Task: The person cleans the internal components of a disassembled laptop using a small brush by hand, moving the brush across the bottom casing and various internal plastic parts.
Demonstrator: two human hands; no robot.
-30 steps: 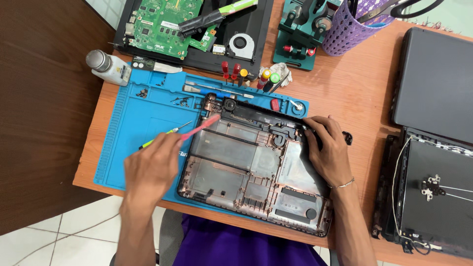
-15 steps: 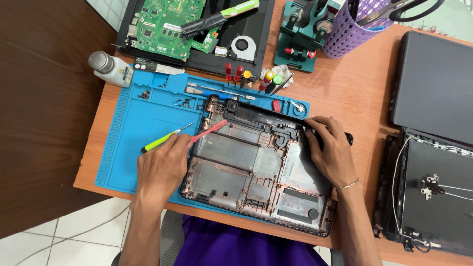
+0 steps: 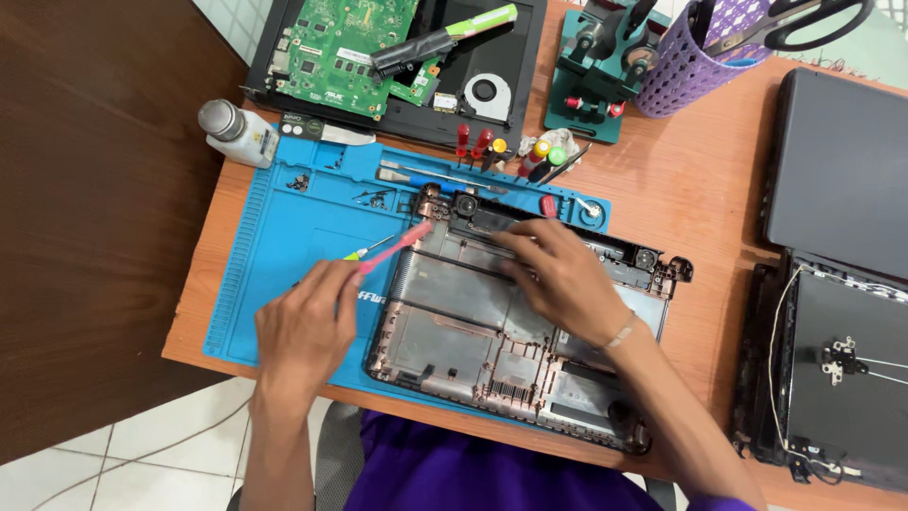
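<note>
Nearest me, my left hand (image 3: 305, 331) is curled around a pink tool (image 3: 395, 248), gripping its near end; the far tip reaches up and right to the top left corner of the shell (image 3: 473, 326). The hand itself sits over the blue mat (image 3: 284, 237), just left of the shell. The shell, an emptied dark laptop base, lies open side up on the mat, directly in front of me. My right hand (image 3: 563, 279) rests flat on the shell's upper middle, fingers spread and pointing left toward the hinge end, holding nothing. A thin green-tipped tool (image 3: 364, 252) lies on the mat beside the pink one. Farther off, screwdrivers (image 3: 501, 151) stand along the mat's far edge, a bottle (image 3: 236, 131) at its left corner, and a green board (image 3: 350, 47) beyond.
</note>
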